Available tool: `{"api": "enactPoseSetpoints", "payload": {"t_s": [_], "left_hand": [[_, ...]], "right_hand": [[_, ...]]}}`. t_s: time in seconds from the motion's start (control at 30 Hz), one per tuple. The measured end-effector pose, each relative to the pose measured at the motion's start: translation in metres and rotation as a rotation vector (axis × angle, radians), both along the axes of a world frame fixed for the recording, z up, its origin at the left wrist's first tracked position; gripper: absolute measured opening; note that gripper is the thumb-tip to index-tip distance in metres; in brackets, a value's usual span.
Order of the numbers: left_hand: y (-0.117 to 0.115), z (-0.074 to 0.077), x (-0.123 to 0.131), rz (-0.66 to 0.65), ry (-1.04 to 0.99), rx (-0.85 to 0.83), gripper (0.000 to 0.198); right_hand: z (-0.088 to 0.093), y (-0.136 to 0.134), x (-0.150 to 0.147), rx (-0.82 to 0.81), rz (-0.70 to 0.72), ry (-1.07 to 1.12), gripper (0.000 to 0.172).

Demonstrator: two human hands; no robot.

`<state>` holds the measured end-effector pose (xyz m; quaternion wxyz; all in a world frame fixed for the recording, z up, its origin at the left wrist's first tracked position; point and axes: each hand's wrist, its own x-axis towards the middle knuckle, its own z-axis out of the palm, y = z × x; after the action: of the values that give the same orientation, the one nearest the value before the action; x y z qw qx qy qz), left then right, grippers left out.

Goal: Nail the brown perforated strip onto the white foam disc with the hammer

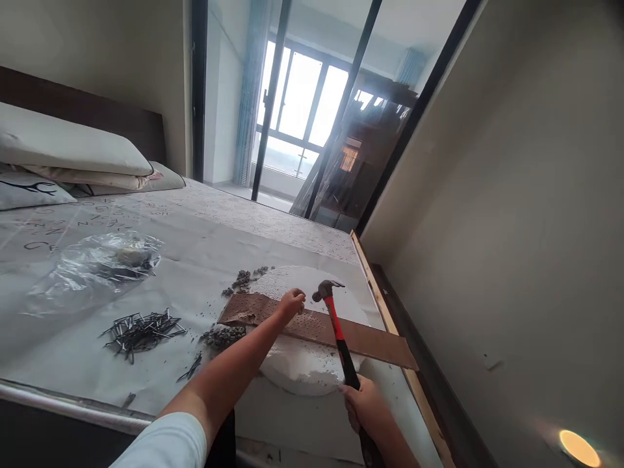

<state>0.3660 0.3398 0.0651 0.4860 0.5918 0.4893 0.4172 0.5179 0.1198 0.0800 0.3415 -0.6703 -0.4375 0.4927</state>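
My right hand (366,406) is wrapped round the black lower handle of a claw hammer (336,318). The hammer has a red and black grip, and its metal head is raised near my left hand. Fingers pinched, my left hand (292,303) is over a brown wooden board (361,338) dotted with small holes; whatever is between the fingertips is too small to make out. The board lies across a rounded white foam slab (307,370). Grey crumbly bits (223,337) lie beside the board's left end. A pile of nails (143,331) is farther left.
A clear plastic bag (104,260) with dark contents lies on the sheet-covered bed (195,237). Folded bedding (73,146) is at the far left. A wooden strip (385,305) runs along the right side by the wall. Sliding glass doors (312,117) stand behind.
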Motion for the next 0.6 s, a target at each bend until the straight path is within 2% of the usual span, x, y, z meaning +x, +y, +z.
{"api": "enactPoseSetpoints", "payload": {"t_s": [0.07, 0.13, 0.23, 0.3, 0.4, 0.5, 0.6], "left_hand": [[-0.012, 0.014, -0.024, -0.052, 0.008, 0.062, 0.019], [-0.025, 0.025, -0.061, -0.054, 0.104, 0.178, 0.021], [-0.052, 0.027, -0.133, 0.112, 0.400, 0.304, 0.020], [-0.073, 0.018, -0.180, 0.212, 0.619, 0.281, 0.020], [-0.105, -0.011, -0.230, 0.145, 0.915, 0.161, 0.014], [-0.131, -0.043, -0.248, 0.044, 1.081, 0.042, 0.010], [-0.143, -0.061, -0.245, 0.033, 1.157, -0.018, 0.010]], "right_hand": [[-0.015, -0.008, -0.003, -0.006, -0.002, 0.181, 0.024], [-0.027, -0.016, -0.005, -0.035, -0.023, 0.297, 0.031], [-0.036, -0.027, -0.001, -0.100, -0.066, 0.394, 0.034], [-0.036, -0.031, 0.005, -0.116, -0.078, 0.419, 0.035], [-0.035, -0.032, 0.015, -0.111, -0.057, 0.422, 0.036], [-0.036, -0.032, 0.020, -0.131, -0.008, 0.452, 0.036], [-0.033, -0.033, 0.019, -0.122, -0.008, 0.467, 0.033]]}}
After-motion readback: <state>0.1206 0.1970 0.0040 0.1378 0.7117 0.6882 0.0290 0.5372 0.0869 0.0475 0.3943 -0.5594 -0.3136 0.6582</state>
